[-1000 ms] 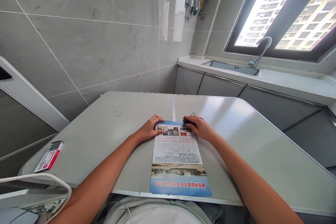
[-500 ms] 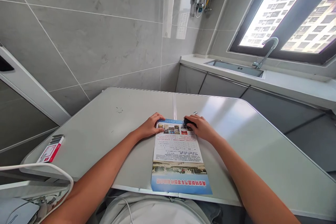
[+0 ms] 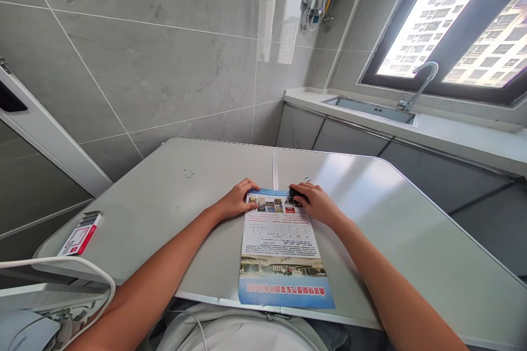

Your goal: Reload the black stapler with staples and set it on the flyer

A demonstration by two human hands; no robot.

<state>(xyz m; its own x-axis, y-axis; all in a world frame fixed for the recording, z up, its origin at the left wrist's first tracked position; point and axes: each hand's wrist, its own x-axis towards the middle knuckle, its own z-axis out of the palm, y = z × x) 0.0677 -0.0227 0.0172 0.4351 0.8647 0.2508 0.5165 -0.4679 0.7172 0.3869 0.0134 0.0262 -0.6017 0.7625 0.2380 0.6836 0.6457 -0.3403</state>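
Note:
A printed flyer (image 3: 280,241) lies flat on the table, its blue band with red lettering towards me and upside down. My left hand (image 3: 239,198) is at the flyer's far left corner, with the thumb on the paper and the fingers along its edge. At the far right corner, my right hand (image 3: 316,202) is closed around a small black hand-held object (image 3: 297,194), which rests against the paper. Dark marks show beside that object, over the row of small pictures. The fingers cover most of it, so its exact kind is unclear.
A red-and-white pack (image 3: 80,235) lies at the table's left side. Small dark marks (image 3: 188,174) and a tiny item (image 3: 307,179) are on the tabletop (image 3: 206,159). A white cable (image 3: 88,264) loops at lower left. The sink counter (image 3: 457,131) stands behind, right.
The view has shifted slightly, so the scene sits a little lower. Both hands keep their places on the flyer; the right still holds the black object.

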